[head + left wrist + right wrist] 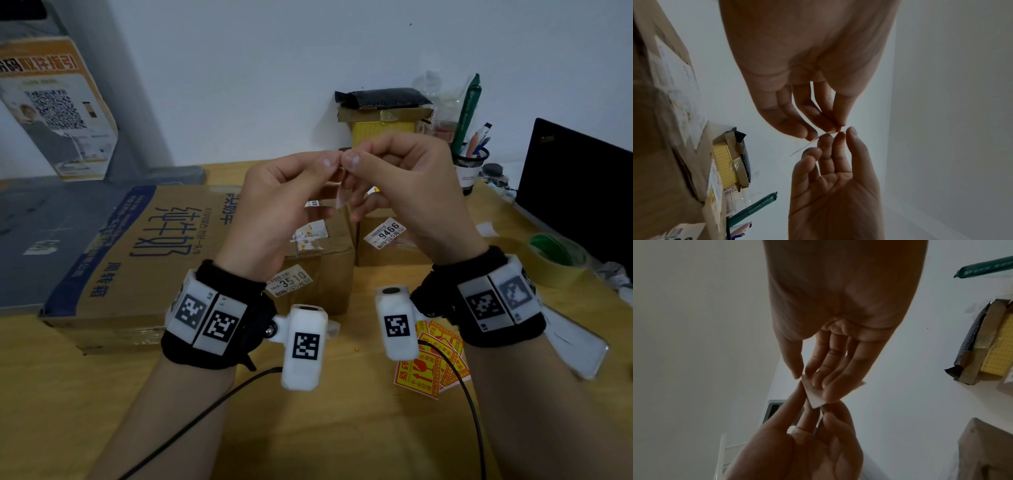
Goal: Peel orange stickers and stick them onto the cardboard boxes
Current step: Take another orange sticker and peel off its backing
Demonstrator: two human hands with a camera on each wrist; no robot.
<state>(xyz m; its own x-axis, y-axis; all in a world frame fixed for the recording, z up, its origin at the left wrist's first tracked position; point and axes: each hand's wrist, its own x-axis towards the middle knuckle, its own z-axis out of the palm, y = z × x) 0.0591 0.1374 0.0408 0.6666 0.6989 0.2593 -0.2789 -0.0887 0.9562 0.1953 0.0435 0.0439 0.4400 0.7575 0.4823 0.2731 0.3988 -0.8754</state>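
Both hands are raised above the table and meet at one small sticker (342, 196), whose pale back faces me. My left hand (327, 164) pinches its top edge between thumb and fingers, and my right hand (354, 161) pinches the same edge right beside it. The left wrist view shows the sticker (811, 143) edge-on between the left hand (831, 129) and the right hand (839, 138). From the right wrist, the sticker (815, 396) lies behind the right hand's fingers (830, 386). A pile of orange stickers (432, 358) lies under my right wrist. Cardboard boxes: a large flat one (137, 260), a small one (322, 263), another (387, 248).
A tape roll (556, 257) and a black laptop screen (582, 195) stand at the right. A pen cup (470, 168) and a yellow box under a black packet (383, 128) stand at the back. A clear plastic sheet (579, 346) lies near my right wrist. Cables trail toward me.
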